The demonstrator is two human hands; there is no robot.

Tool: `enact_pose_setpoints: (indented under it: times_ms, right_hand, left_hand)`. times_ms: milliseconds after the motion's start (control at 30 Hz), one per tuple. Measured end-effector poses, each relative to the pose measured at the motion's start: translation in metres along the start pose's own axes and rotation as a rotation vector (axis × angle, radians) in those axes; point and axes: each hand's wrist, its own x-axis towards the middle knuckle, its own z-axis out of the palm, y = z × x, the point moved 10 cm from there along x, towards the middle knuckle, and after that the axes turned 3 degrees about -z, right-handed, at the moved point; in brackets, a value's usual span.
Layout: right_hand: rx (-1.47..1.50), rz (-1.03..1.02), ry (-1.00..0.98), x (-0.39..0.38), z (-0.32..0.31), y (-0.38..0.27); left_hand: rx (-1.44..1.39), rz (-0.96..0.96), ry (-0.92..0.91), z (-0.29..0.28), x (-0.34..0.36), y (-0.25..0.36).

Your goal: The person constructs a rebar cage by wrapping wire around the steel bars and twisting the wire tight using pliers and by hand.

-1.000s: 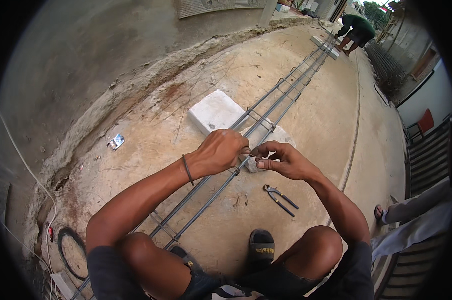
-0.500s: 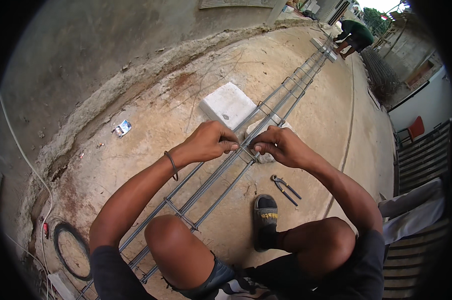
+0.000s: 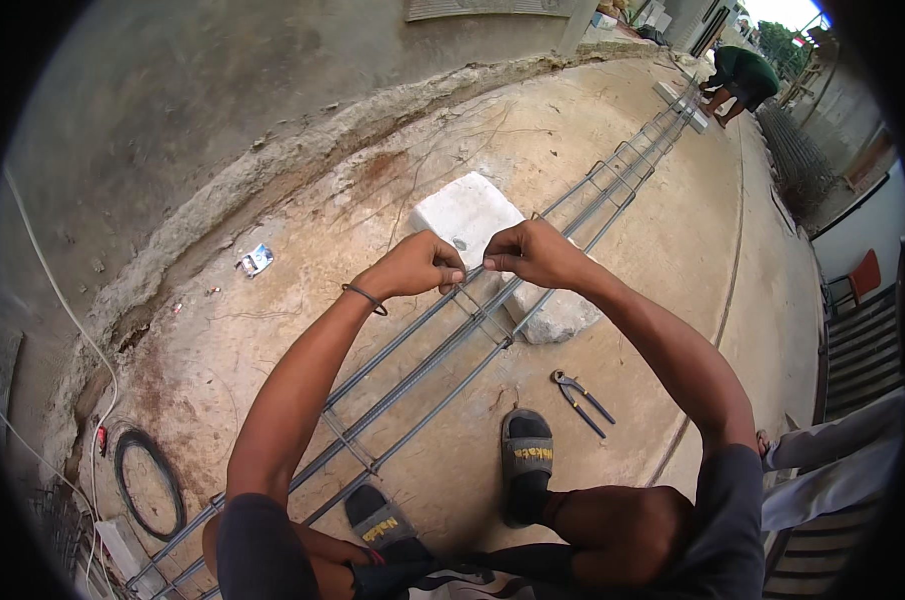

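A grey wall (image 3: 223, 120) edges the stained tan floor (image 3: 223, 330).

This is an open-air building site in a narrow concrete-paved lane or yard. A long cage of grey ribbed steel bars with bent square ties (image 3: 408, 388) runs from near left to far right over the stained tan concrete ground (image 3: 663, 270). A white rectangular block (image 3: 458, 212), a black ring-shaped coil of wire (image 3: 122, 485) and metal pincers with dark handles (image 3: 566, 383) lie around it. A rough grey rendered wall (image 3: 223, 110) with a crumbling base lines the left. At far right, a person in dark green (image 3: 748, 72) bends over the cage, below green trees (image 3: 776, 42) and bright sky.
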Motion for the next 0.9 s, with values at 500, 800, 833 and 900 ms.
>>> enact_pose_setpoints:
  times_ms: [500, 800, 833, 900]
  right_hand:
    - [-0.309, 0.272, -0.052, 0.005, 0.028, 0.133]
    - [0.189, 0.582, 0.140, 0.006, 0.114, 0.148]
    - [0.198, 0.618, 0.132, 0.004, 0.115, 0.149]
    - [0.178, 0.602, 0.118, 0.011, 0.114, 0.139]
  left_hand:
    - [-0.342, -0.584, 0.471, 0.044, -0.013, -0.175]
    - [-0.579, -0.624, 0.315, 0.059, 0.002, -0.151]
    - [-0.640, -0.648, 0.295, 0.062, 0.003, -0.146]
    - [-0.719, -0.593, 0.411, 0.065, 0.012, -0.166]
